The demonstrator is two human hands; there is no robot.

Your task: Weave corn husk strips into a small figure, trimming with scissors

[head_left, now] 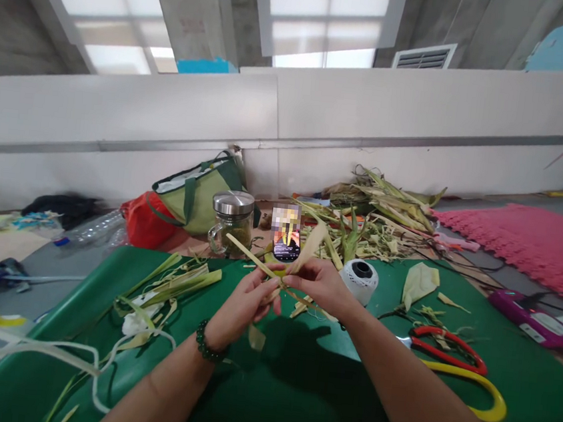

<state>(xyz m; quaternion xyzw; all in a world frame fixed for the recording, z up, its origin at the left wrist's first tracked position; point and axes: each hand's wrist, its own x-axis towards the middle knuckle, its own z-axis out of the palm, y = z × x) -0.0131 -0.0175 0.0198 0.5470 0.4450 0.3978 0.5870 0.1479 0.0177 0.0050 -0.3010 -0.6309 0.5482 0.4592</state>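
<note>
My left hand [251, 296] is closed, thumb and fingers pinching a narrow strip of corn husk [247, 251] that slants up to the left. From the right, my right hand [321, 284] meets it, its fingers pinched on a wider pale corn husk [311, 244] that stands up above them. Where the husks cross, the fingertips partly hide them. A husk end [257, 337] hangs below my left hand. Right behind the hands a phone [286, 246] stands propped with its screen lit. Beside my right wrist sits a spool of white thread [359, 279].
Red-handled scissors [448, 346] and a yellow handle [490, 401] lie right on the green mat [371, 408]. A lidded glass jar [231, 222] stands behind, near a green bag [197, 195]. Husks [393, 199] are heaped at the back; a purple device [532, 318] lies far right, white cord [66, 349] left.
</note>
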